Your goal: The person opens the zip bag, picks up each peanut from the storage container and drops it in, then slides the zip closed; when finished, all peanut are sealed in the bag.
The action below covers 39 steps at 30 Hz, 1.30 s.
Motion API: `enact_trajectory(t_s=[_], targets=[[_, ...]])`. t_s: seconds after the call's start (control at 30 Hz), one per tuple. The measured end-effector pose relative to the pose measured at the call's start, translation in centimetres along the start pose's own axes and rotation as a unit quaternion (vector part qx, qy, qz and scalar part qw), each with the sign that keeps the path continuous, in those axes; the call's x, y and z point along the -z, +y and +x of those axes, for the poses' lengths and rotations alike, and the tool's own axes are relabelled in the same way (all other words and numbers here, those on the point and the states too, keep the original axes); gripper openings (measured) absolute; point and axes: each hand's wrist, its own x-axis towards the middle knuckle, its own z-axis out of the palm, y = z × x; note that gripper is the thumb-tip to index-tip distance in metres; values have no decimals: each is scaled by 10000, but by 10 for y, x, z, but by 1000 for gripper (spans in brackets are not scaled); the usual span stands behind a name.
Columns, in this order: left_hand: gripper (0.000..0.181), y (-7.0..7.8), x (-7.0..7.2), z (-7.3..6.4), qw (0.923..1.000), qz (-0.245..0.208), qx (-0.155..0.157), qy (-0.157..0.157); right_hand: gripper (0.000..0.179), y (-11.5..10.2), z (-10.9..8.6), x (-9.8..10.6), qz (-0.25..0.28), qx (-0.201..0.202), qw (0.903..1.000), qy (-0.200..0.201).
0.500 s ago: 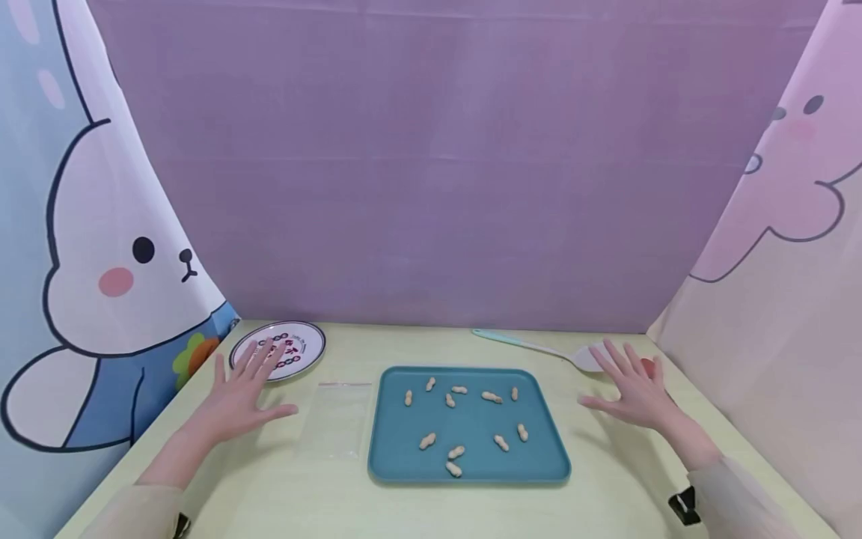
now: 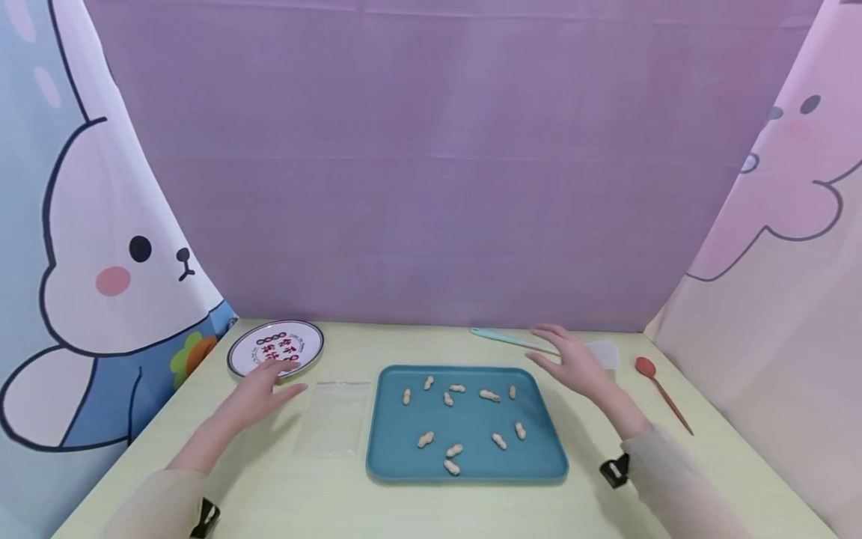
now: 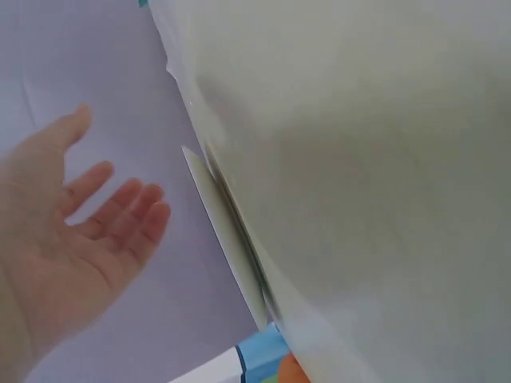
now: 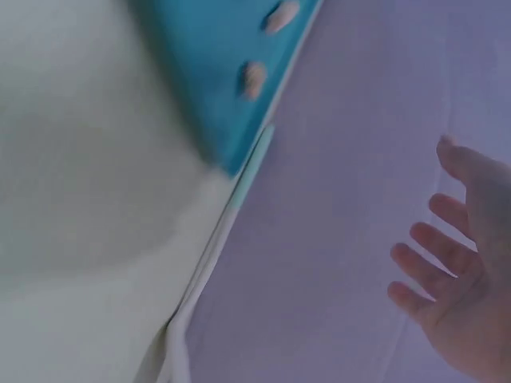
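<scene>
My left hand [image 2: 254,397] is in the air above the table, left of a clear zip bag [image 2: 333,419], its fingers overlapping the near rim of a white plate [image 2: 242,352] with red lettering. Nothing is in it; the left wrist view shows the palm and loosely bent fingers [image 3: 120,215]. On the other side my right hand [image 2: 575,365], also holding nothing, hovers by the back right corner of a blue tray [image 2: 471,423]. Several peanuts [image 2: 490,395] lie scattered on that tray. Behind the right hand, a spatula [image 2: 501,336] with a pale green handle is partly hidden.
A red spoon [image 2: 663,389] lies near the table's right edge. Purple cloth [image 2: 431,165] hangs along the back, and printed cartoon curtains [image 2: 101,224] close off both sides.
My right hand has moved left, from over the spatula head and spoon toward the tray, uncovering the spoon. The left hand has shifted slightly right and down, its spread fingers now bent.
</scene>
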Motion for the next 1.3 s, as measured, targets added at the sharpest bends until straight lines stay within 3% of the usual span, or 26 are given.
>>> enact_trajectory(t_s=[0.13, 0.33, 0.4, 0.47, 0.7, 0.9, 1.07, 1.3], targets=[[47, 5, -6, 10, 9993, -232, 145, -269, 35, -32, 26, -17, 364, 265, 9990, 69], [62, 15, -13, 12, 9872, -440, 1069, -1095, 28, -82, 56, -47, 846, 952, 9916, -236], [65, 16, -15, 10, 9803, -551, 1354, -1330, 28, -97, 64, -58, 954, 1032, 9892, -422], [65, 17, -17, 8, 9762, -628, 1426, -1510, 28, -110, 71, -68, 1039, 1048, 9873, -595], [47, 19, -20, 4, 9607, -1313, 1751, -1704, 28, -144, 87, -100, 1430, 881, 9789, -1168], [22, 21, -17, 5, 9643, -1281, 1530, -1742, 27, -162, 94, -123, 1658, 586, 9724, -1533], [8, 20, -17, 4, 9697, -1250, 1211, -1716, 28, -174, 96, -140, 2005, 272, 9601, -1932], [2, 9, -17, 9, 9862, -1203, 444, -1052, 36, -182, 95, -152, 1952, 170, 9511, -2388]])
